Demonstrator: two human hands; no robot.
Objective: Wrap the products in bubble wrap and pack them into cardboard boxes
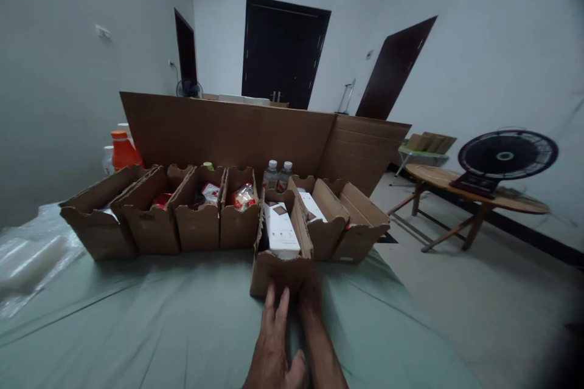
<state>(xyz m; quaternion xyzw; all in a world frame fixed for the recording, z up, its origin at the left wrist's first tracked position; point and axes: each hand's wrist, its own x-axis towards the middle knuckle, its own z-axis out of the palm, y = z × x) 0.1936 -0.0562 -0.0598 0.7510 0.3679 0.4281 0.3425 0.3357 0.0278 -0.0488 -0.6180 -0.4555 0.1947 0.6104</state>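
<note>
One open cardboard bin [283, 275] stands pulled forward of the row on the green cloth, with a white printed box [281, 232] tilted inside it. My left hand [274, 334] is open, its fingers stretched out toward the bin's front panel and its fingertips at or very near the cardboard. At the bin's front right corner is my right hand [310, 295], close against the cardboard. Shadow and the bin hide the right fingers, so their grip does not show clearly.
Several more cardboard bins [196, 231] hold packets and boxes. Behind them are two clear bottles [277, 176] and a cardboard screen [228, 127]. Orange bottle [123, 151] and plastic wrap [36, 255] lie left. At right, a fan [506, 155] sits on a wooden table [424, 174].
</note>
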